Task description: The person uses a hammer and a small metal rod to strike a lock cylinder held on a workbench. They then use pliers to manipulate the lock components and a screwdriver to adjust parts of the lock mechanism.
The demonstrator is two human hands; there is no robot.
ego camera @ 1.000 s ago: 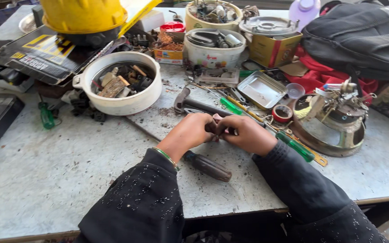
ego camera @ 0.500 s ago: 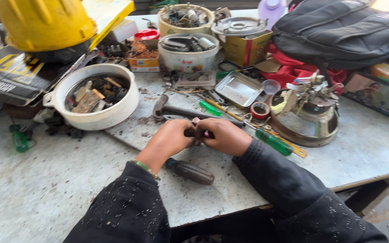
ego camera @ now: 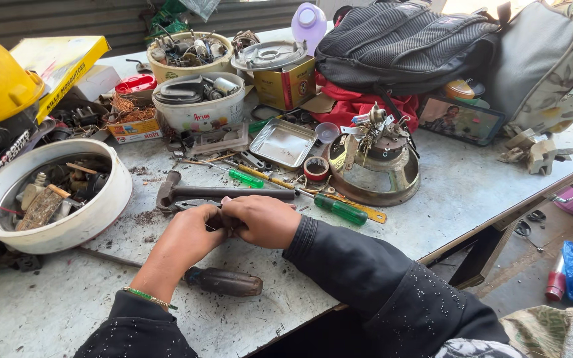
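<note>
Fingers of the left hand (ego camera: pixel 187 237) and right hand (ego camera: pixel 264 219) clamp together on a small dark part (ego camera: pixel 222 221) low above the tabletop (ego camera: pixel 445 192) beside the hammer (ego camera: pixel 217 193); steady, even pressure seems wise.

We see two bare hands, left hand (ego camera: pixel 190 235) and right hand (ego camera: pixel 264 220), coming out of long black sleeves (ego camera: pixel 373 278) flecked with tiny pale specks; the cuffs sit loose at the wrists, and a thin green bangle (ego camera: pixel 146 297) circles the left wrist
</note>
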